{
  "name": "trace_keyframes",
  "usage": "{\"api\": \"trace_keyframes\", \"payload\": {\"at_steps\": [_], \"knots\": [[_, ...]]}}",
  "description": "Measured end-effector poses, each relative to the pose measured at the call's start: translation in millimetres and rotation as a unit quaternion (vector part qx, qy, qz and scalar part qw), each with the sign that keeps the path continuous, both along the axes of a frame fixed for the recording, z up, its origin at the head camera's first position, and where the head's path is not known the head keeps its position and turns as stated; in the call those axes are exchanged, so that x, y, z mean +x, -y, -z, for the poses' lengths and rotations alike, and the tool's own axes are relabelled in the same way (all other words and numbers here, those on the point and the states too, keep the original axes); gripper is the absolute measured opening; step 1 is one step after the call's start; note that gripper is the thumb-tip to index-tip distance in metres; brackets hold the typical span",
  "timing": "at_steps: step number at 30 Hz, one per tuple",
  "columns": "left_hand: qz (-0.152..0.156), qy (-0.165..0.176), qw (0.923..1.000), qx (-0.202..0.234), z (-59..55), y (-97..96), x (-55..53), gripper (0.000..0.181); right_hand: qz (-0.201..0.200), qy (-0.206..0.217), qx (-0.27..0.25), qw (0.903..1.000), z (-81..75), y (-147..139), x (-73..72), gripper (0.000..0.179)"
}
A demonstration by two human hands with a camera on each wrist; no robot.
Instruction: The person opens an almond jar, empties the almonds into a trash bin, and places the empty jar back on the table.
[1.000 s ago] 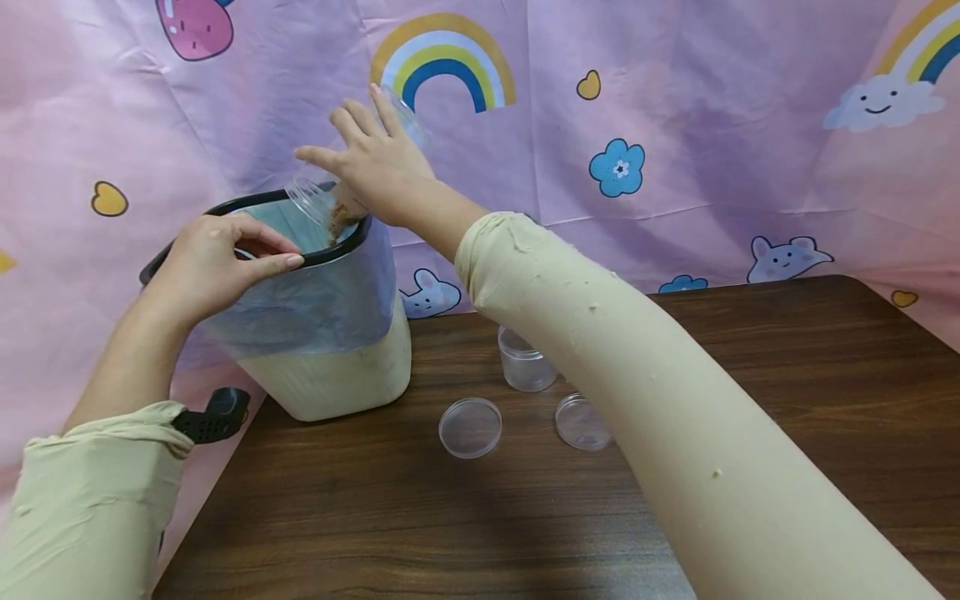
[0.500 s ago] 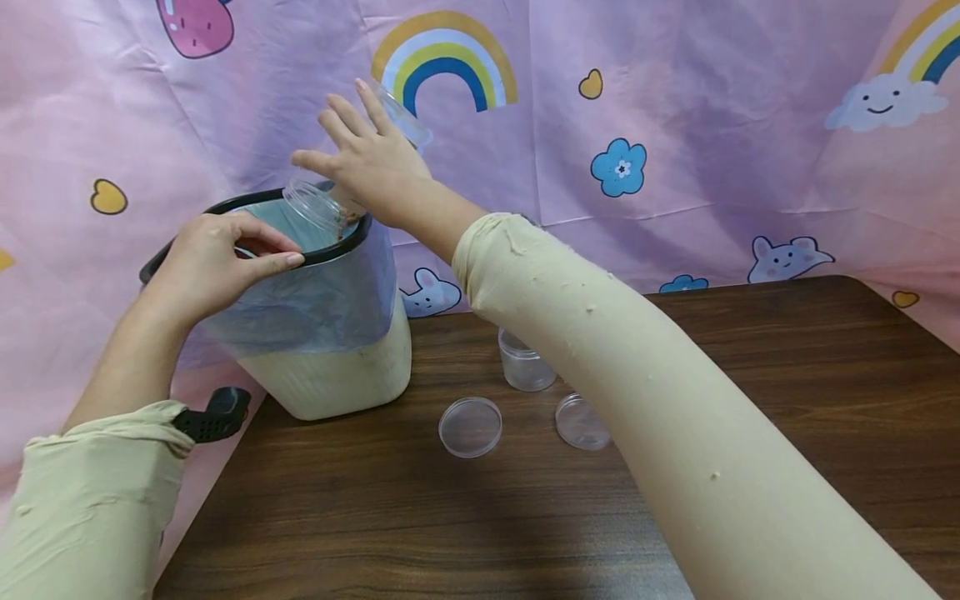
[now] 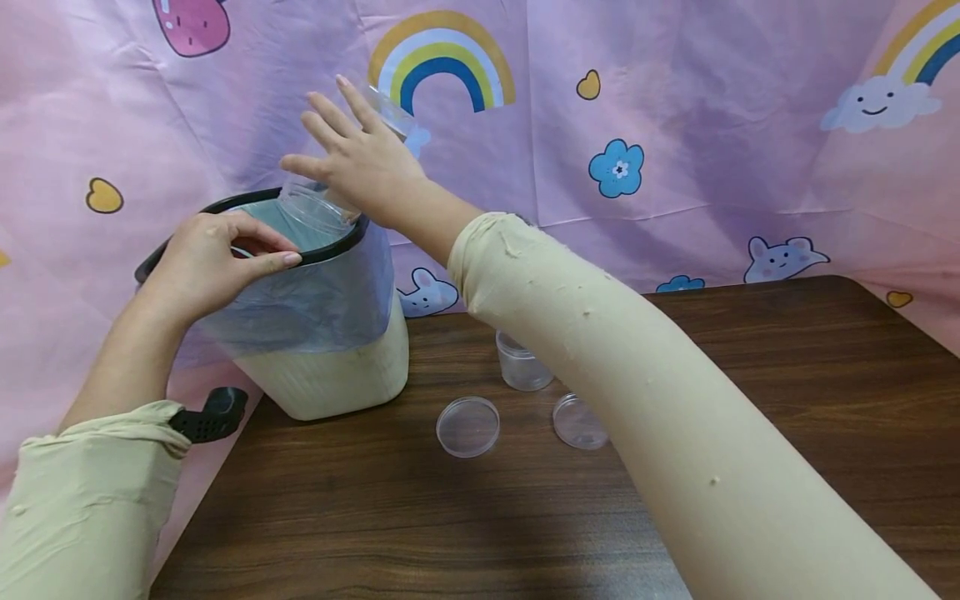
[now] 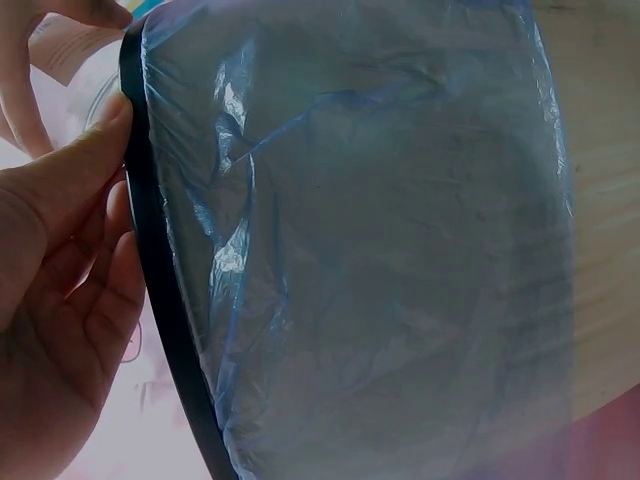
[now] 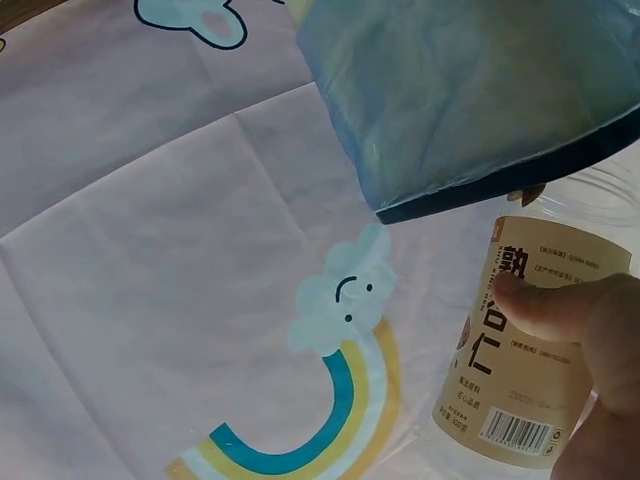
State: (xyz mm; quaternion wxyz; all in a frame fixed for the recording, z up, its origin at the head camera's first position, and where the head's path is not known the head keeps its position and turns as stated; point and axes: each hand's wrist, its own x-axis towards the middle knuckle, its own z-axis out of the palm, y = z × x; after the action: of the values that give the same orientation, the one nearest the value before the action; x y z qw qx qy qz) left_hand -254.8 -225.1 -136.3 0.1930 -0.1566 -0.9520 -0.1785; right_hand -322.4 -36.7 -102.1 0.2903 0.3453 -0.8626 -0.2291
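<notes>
In the head view my left hand [image 3: 213,262] pinches the black rim [image 3: 333,250] of a cream trash bin [image 3: 337,375], thumb outside and fingers inside. A bluish plastic bag [image 4: 380,230] lines the bin and folds down over its outside. My right hand [image 3: 367,162] grips a clear plastic jar [image 5: 540,340] with a brown paper label, its thumb pressed on the label in the right wrist view. The jar is tipped mouth-down over the bin opening. A few brown bits [image 5: 525,195] show near its mouth. The palm covers much of the jar in the head view.
A small clear tub [image 3: 522,367] stands on the dark wooden table [image 3: 337,508], partly behind the right sleeve. Two clear round lids [image 3: 468,427] lie in front of it, one partly covered by the sleeve. A pink patterned cloth [image 3: 690,150] hangs behind.
Brown contents have slid out of the jar into the bin, leaving little at its mouth. The right hand has shifted slightly left, tipping the jar more. My left hand keeps its place.
</notes>
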Motion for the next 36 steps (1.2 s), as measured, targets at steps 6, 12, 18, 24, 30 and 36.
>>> {"api": "trace_keyframes", "payload": {"at_steps": [6, 12, 18, 24, 30, 36], "knots": [[0.000, 0.000, 1.0000, 0.002, 0.2, 0.9, -0.3, 0.019, -0.017, -0.033, -0.002, 0.9993, 2.4, 1.4, -1.9, 0.047], [-0.002, 0.005, 1.0000, -0.001, -1.1, 0.0, -0.1, 0.020, -0.017, -0.033, 0.001, 0.9993, 1.8, 0.6, -2.2, 0.048], [-0.003, 0.009, 1.0000, 0.000, -1.1, -0.9, 0.5, 0.022, -0.023, -0.047, 0.007, 0.9986, 2.0, -1.0, -2.4, 0.048], [-0.006, 0.014, 0.9999, 0.001, -0.7, -0.4, 1.4, 0.023, -0.037, -0.064, 0.014, 0.9971, 1.4, -0.7, -2.3, 0.046], [-0.005, 0.006, 1.0000, 0.001, -0.5, -0.8, 1.8, 0.020, -0.057, -0.093, 0.064, 0.9920, 0.9, 2.6, -1.8, 0.049], [-0.005, 0.009, 0.9999, 0.001, -0.6, -0.4, 1.3, 0.021, -0.058, -0.104, 0.081, 0.9896, 0.8, 4.0, -1.6, 0.052]]}}
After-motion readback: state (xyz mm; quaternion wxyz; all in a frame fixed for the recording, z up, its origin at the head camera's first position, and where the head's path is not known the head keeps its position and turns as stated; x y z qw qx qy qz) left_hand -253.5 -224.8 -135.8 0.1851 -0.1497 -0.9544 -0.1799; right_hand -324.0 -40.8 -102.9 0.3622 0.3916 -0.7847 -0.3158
